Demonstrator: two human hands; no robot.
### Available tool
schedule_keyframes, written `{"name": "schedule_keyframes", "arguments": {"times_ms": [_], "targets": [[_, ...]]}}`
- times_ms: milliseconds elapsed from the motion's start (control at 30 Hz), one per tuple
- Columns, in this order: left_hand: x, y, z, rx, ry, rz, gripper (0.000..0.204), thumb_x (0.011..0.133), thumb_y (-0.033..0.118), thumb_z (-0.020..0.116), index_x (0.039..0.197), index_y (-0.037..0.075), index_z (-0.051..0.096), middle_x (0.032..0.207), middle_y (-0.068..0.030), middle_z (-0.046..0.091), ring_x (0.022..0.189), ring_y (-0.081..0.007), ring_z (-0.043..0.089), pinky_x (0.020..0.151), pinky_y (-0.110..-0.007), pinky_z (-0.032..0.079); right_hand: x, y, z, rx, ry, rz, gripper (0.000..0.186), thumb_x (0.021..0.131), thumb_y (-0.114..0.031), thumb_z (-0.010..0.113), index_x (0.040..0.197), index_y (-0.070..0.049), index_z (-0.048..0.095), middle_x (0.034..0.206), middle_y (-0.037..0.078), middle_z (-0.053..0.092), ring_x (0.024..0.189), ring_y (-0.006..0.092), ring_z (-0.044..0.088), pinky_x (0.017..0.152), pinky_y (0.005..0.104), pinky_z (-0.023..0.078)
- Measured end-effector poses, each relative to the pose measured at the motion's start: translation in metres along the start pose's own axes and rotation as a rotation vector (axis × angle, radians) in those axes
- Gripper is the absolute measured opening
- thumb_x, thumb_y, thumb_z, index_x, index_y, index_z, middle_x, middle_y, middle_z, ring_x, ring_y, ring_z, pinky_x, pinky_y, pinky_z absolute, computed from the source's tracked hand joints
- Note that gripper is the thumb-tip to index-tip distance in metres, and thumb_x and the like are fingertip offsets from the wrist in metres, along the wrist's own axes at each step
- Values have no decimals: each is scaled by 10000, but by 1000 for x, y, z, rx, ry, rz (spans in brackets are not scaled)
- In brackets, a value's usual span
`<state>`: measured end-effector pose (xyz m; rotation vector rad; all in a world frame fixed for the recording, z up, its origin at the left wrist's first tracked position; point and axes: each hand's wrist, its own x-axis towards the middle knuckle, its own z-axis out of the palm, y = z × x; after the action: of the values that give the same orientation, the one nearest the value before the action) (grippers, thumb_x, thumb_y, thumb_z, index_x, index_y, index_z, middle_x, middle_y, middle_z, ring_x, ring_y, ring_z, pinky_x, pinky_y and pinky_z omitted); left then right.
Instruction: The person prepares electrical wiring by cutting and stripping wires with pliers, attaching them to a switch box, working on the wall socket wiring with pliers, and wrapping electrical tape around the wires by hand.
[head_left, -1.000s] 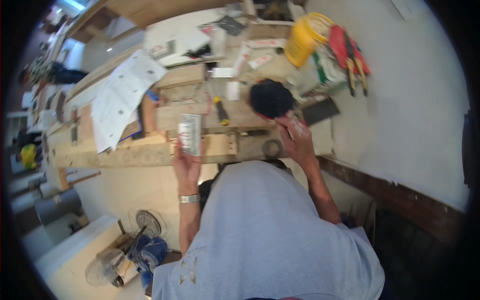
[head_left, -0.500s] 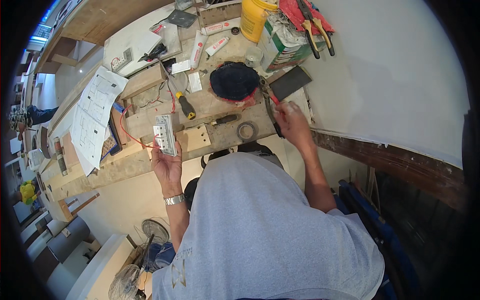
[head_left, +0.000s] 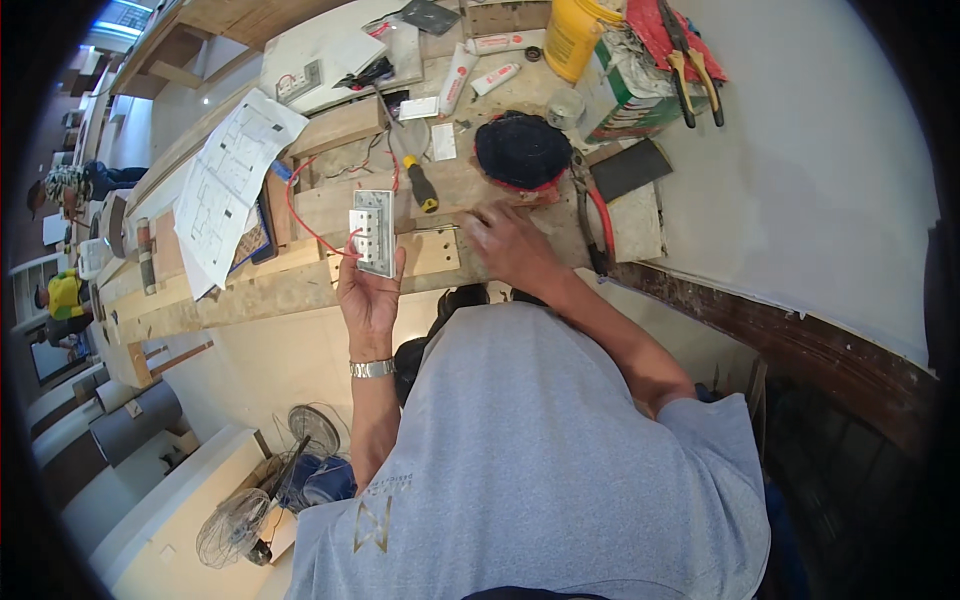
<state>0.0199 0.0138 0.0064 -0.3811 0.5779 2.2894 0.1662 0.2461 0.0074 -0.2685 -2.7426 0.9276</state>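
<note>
Held between thumb and fingers of my left hand point(head_left: 368, 305), above the near edge of the workbench point(head_left: 225, 308), a wiring plate point(head_left: 377, 245) turns its wired face to me, seemingly so the connections show; a red wire point(head_left: 293, 200) loops left. Farther right, a yellow-and-black screwdriver point(head_left: 423, 190) lies loose, probably kept handy. My right hand point(head_left: 512, 243) curls low over the wood; whether it grasps anything, I cannot tell. Rightmost, red-and-black pliers point(head_left: 603, 220) lie handles near, likely for easy pick-up.

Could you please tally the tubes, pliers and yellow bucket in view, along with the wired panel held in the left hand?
White-and-red tubes: 3
Pliers: 2
Yellow bucket: 1
Wired panel in the left hand: 1
Total: 7
</note>
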Motion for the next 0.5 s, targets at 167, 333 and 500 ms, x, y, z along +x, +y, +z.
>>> {"name": "schedule_keyframes", "arguments": {"times_ms": [167,333,500], "targets": [[-8,-1,3,51,21,-6,370,1022,167,675,1383,103,624,1479,-164,611,1365,-359,594,1108,-594,534,66,-23,29,-92,-15,57,449,985,-314,659,1335,-36,610,1195,230,661,1134,385,662,937,525,551],[-3,1,12,48,28,10,351,1033,181,664,1374,106,629,1432,-140,644,1295,-334,637,1084,-581,553,92,-4,64,-19,107,179,490,980,-315,667,1386,-54,582,1163,234,678,1038,404,698,894,557,556],[-3,20,4,3,40,57,343,1046,196,645,1375,99,627,1430,-158,646,1296,-347,644,1063,-545,578,43,-14,-21,716,331,427,342,1084,-227,581,1334,-1,636,988,50,638,763,117,648,673,293,536]]}}
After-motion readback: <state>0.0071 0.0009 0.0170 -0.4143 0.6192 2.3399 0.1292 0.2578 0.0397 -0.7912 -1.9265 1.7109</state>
